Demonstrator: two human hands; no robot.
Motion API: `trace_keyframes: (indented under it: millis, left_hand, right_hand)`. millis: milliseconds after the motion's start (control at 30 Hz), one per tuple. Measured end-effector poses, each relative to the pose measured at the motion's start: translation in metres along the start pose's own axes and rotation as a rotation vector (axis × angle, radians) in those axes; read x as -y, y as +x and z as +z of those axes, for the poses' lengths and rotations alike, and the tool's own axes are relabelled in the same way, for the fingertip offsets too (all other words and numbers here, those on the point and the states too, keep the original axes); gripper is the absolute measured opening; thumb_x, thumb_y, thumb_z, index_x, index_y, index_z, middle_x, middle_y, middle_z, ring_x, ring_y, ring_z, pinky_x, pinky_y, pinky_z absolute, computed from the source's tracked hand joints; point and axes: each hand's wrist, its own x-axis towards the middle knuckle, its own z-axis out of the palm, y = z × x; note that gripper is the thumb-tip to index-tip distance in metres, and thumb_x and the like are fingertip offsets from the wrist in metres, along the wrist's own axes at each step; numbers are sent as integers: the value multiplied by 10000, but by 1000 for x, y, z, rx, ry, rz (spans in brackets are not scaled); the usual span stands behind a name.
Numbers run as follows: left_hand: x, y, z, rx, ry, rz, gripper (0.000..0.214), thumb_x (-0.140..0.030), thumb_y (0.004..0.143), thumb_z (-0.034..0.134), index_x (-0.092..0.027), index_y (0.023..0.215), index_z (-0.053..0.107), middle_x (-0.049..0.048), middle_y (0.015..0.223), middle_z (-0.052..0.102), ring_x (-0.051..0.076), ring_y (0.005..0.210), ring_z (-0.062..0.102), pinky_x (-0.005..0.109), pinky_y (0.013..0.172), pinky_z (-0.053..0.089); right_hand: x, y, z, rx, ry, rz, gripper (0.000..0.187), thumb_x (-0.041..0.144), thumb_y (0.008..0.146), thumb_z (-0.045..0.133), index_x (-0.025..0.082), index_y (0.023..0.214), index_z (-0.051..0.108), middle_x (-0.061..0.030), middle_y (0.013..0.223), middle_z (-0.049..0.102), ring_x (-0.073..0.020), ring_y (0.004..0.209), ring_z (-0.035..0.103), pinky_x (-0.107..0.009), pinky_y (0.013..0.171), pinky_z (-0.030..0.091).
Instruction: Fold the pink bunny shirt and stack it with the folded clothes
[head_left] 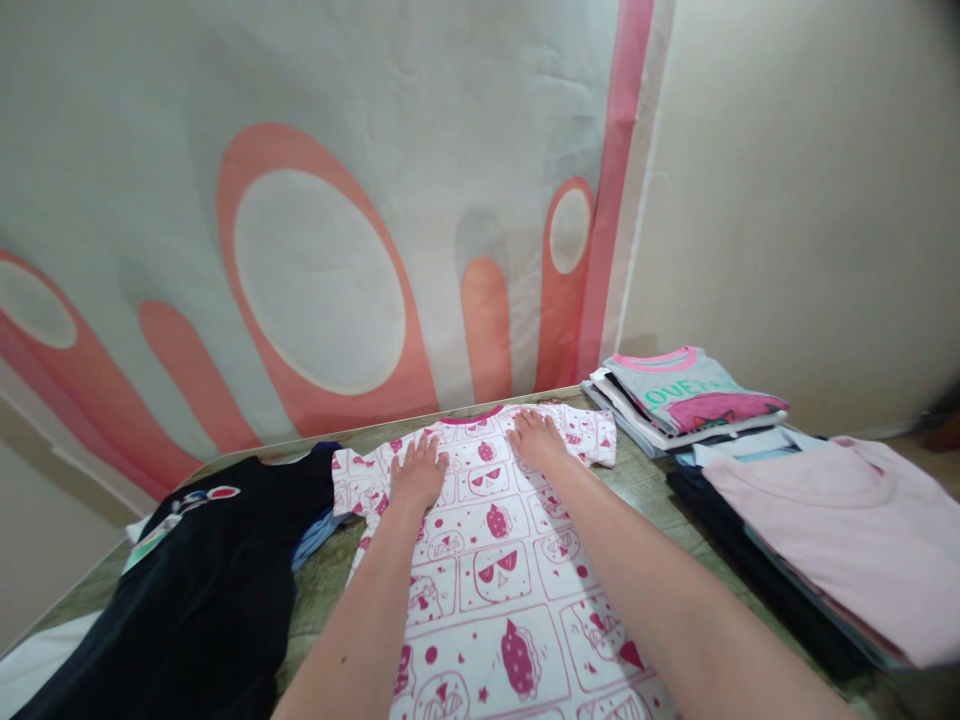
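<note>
A white short-sleeved shirt (pixel 487 520) with a magenta cartoon print and magenta neckline lies spread out before me, collar at the far end. My left hand (pixel 418 474) rests flat on its upper left part, fingers spread. On the upper right part, near the collar, my right hand (pixel 537 440) lies flat with fingers stretched out. Neither hand grips the cloth. The shirt's lower end runs out of view between my forearms.
Left of the shirt lies a black shirt (pixel 217 590), with blue cloth (pixel 319 535) beneath it. To the right are a folded stack topped by a grey shirt with pink trim (pixel 686 385) and a nearer pile topped by a pink shirt (pixel 847 530). A patterned wall panel (pixel 450 200) stands behind.
</note>
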Motion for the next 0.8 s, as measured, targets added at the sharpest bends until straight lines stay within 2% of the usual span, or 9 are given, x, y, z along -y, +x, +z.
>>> trace_keyframes:
  millis: [67, 133, 167, 267, 300, 400, 567, 667, 800]
  left_hand:
    - [-6, -12, -4, 0, 10, -8, 576, -439, 990, 224, -201, 1509, 295, 98, 1587, 225, 315, 1459, 198, 621, 1129, 183]
    - [-12, -37, -8, -10, 23, 54, 562, -438, 991, 257, -209, 1500, 317, 101, 1580, 248, 305, 1467, 171, 617, 1140, 146]
    - [-13, -54, -10, -11, 26, 123, 550, -445, 994, 269, -235, 1500, 316, 78, 1584, 247, 280, 1475, 149, 589, 1157, 119]
    - [-4, -112, -19, 56, 1, 502, 526, -469, 1014, 235, -331, 1522, 221, 1, 1599, 205, 225, 1472, 178, 513, 1177, 151]
    - [3, -130, -22, 83, -9, 559, 518, -472, 1019, 224, -362, 1524, 182, -21, 1601, 193, 214, 1469, 187, 501, 1179, 159]
    - [26, -164, -32, 129, -9, 563, 523, -486, 1020, 232, -387, 1524, 139, -41, 1601, 185, 212, 1469, 187, 487, 1181, 166]
    - [38, -172, -36, 127, -1, 534, 532, -500, 1017, 232, -370, 1527, 149, -30, 1601, 184, 230, 1473, 172, 510, 1179, 159]
    - [35, -170, -32, 120, -2, 541, 540, -509, 1015, 230, -356, 1528, 160, -17, 1598, 196, 236, 1475, 162, 520, 1177, 153]
    - [37, -170, -29, 97, -28, 540, 552, -527, 1005, 254, -350, 1524, 188, -10, 1592, 217, 239, 1475, 158, 516, 1180, 144]
  right_hand:
    - [1, -1, 1, -6, -17, 7, 543, 374, 998, 283, 81, 1442, 389, -174, 1531, 334, -278, 1418, 263, -493, 1135, 162]
    - [2, -1, 1, -8, -31, 6, 546, 379, 999, 277, 85, 1446, 386, -169, 1532, 335, -277, 1417, 260, -493, 1136, 159]
    - [2, -1, 1, -6, -36, 4, 545, 380, 999, 273, 89, 1448, 384, -166, 1534, 333, -275, 1418, 256, -492, 1136, 159]
    - [3, -3, -1, 12, -44, 3, 546, 379, 1000, 262, 95, 1452, 379, -171, 1536, 325, -278, 1419, 247, -499, 1130, 166]
    - [3, -4, -2, 21, -44, 3, 546, 379, 1001, 256, 97, 1454, 377, -173, 1537, 322, -280, 1420, 244, -502, 1130, 166]
    - [3, -5, -9, 58, -37, 6, 550, 375, 1003, 240, 93, 1459, 366, -181, 1543, 303, -288, 1425, 235, -525, 1129, 160]
    - [29, -17, -30, 141, -31, -10, 572, 368, 1006, 224, 64, 1481, 316, -194, 1555, 264, -310, 1442, 207, -578, 1120, 169]
    - [66, -58, -42, 184, -4, -156, 569, 402, 1012, 208, 131, 1507, 282, -107, 1580, 237, -232, 1465, 159, -487, 1165, 157]
    - [106, -161, -60, 289, 217, -542, 631, 477, 1009, 202, 112, 1522, 234, -127, 1584, 210, -245, 1471, 140, -493, 1194, 73]
